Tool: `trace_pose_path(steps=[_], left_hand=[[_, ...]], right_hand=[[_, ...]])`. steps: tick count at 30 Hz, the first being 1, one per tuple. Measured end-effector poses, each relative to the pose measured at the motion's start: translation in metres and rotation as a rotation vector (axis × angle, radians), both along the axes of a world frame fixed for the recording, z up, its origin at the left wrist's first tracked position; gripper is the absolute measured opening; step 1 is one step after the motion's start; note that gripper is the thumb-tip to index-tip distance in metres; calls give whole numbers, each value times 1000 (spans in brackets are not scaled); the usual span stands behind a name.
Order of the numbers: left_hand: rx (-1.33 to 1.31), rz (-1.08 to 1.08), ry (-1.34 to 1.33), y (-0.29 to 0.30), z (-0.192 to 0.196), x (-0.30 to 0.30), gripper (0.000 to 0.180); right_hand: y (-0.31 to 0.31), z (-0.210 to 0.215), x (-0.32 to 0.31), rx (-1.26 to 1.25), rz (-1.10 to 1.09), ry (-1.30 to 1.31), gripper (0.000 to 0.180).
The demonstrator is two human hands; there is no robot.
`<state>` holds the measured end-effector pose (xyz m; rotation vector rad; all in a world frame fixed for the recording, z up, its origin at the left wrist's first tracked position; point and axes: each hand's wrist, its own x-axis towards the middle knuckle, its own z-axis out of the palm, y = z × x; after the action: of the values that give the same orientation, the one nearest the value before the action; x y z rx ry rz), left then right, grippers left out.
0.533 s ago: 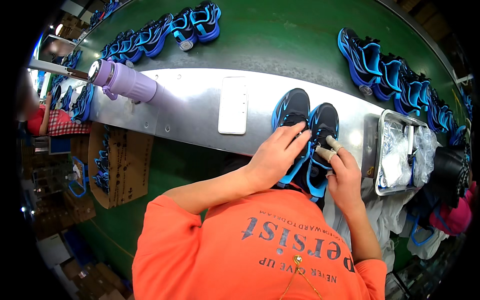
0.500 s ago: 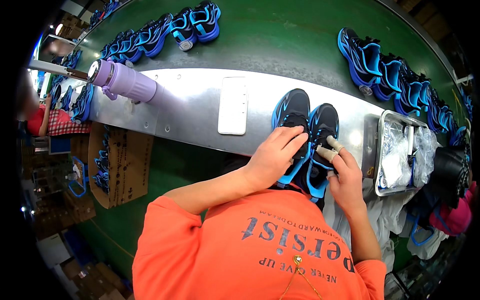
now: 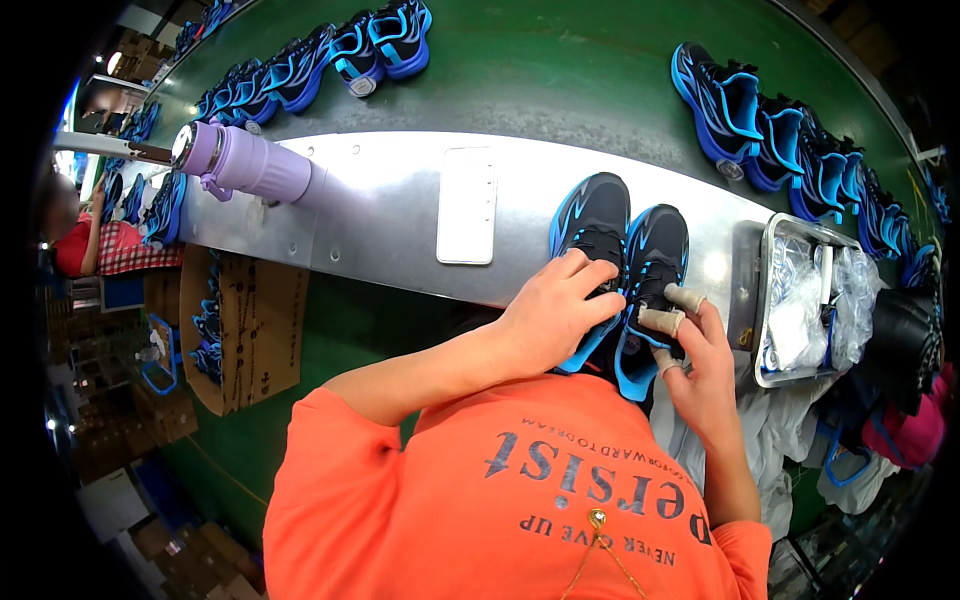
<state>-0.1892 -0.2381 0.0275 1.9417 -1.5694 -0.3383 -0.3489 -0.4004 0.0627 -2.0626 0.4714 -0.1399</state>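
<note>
In the head view, the left hand [image 3: 555,315] lies palm down with its fingers loosely curled over the near part of the left shoe [image 3: 590,240], a black sneaker with bright blue trim, pressing on its laces and tongue rather than closing around it. The right hand [image 3: 700,365] is half closed, its taped fingertips [image 3: 662,320] pinching at the collar of the right shoe [image 3: 652,270], the matching sneaker that sits touching the first on its right side. Both shoes stand side by side, toes pointing far, on a grey metal shelf [image 3: 380,215] that runs left to right along the near edge of a green conveyor belt [image 3: 560,80]; their heels hang toward the person's orange shirt [image 3: 480,490]. To the left on the shelf lies a flat white rectangular phone [image 3: 467,205], and farther left a lilac bottle [image 3: 245,165] lies on its side. Just right of the hands sits a metal tray [image 3: 750,300] filled with crumpled clear plastic bags [image 3: 810,300]. More blue sneakers [image 3: 760,120] line the belt far right and far left. A brown cardboard box [image 3: 245,330] stands below the shelf at left.
</note>
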Motion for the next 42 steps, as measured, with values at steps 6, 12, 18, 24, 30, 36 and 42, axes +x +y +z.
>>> trace_pose_path(steps=[6, 12, 18, 24, 30, 36, 42], left_hand=[[-98, 92, -57, 6, -6, -7, 28], [-132, 127, -190, -4, -13, -8, 26], [70, 86, -347, -8, -12, -20, 33], [-128, 174, -67, -5, 3, -15, 27], [146, 17, 311, -19, 4, 36, 18], [10, 144, 92, -21, -10, 4, 17], [89, 7, 183, -24, -8, 19, 16]], right_hand=[[11, -27, -4, -335, 68, -85, 43], [15, -9, 0, -206, 138, 51, 45], [29, -27, -3, -401, 131, -20, 46], [-11, 3, 2, 52, 198, 7, 47], [-22, 6, 9, -147, 203, 53, 36], [-24, -3, 9, -307, 150, 168, 40], [-33, -6, 8, -195, 120, 130, 35]])
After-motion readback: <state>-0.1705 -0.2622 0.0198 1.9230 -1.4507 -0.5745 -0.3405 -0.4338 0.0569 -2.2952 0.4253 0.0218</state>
